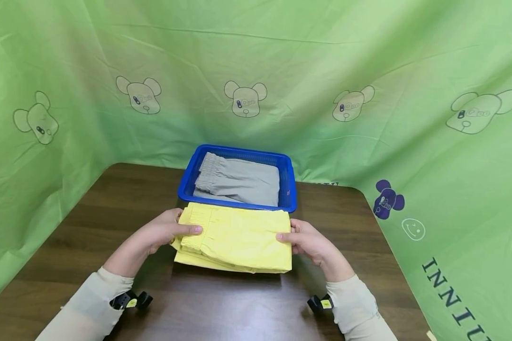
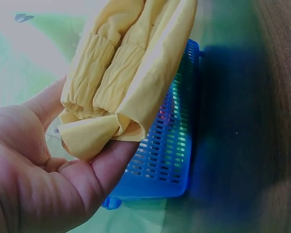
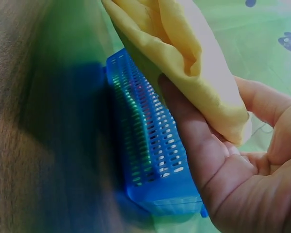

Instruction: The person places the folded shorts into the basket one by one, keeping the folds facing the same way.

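A folded yellow garment [image 1: 243, 237] with a gathered elastic band, which looks like pants or shorts, is held up between both hands, in front of the blue basket [image 1: 234, 205]. My left hand [image 1: 166, 231] grips its left end, thumb on top beside the elastic and fingers underneath. At the opposite end my right hand [image 1: 309, 239] pinches the folded edge the same way. Both wrist views show the layered folds between thumb and fingers. Inside the basket lies a folded grey garment [image 1: 249, 182] with an elastic band at its left.
The basket stands near the back of a brown wooden table [image 1: 153, 189]. A green curtain [image 1: 298, 57] printed with bear heads hangs behind and along both sides. Each wrist wears a black strap-on camera, the left camera [image 1: 130, 300] and right camera [image 1: 320, 303].
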Tool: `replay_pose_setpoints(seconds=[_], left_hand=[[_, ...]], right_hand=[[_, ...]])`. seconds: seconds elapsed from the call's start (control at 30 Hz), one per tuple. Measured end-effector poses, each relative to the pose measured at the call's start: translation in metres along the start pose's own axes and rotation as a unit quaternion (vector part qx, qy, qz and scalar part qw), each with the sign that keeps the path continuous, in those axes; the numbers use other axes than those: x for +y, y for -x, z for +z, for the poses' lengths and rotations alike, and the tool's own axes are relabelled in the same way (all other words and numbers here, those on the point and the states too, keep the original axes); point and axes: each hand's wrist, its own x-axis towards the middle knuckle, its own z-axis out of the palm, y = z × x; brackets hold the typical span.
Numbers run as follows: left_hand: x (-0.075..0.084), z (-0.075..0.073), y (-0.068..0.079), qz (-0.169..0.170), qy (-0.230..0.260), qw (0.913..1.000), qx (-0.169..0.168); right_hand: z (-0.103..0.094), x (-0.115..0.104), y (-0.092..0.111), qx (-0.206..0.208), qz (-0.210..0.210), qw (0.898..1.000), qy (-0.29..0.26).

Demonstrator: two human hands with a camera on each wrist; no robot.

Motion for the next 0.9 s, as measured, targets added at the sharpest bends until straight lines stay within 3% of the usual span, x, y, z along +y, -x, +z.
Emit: replay_pose_setpoints(seconds=[0.17,0.4,0.9], left_hand=[[0.006,-0.002,0.002,0.007,0.009,0.9999,0.004],[0.016,-0.006,0.004,0.018,0.047,0.9986,-0.015],[0.029,-0.015,0.008,0.022,0.054,0.9980,-0.024]], right_hand=[[-0.002,-0.005,0.003,0.003,-0.023,1.000,-0.008],[-0.002,-0.012,0.003,0.013,-0.036,0.999,-0.001],[0.000,-0.029,0.008,0.009,-0.047,0.999,-0.017]])
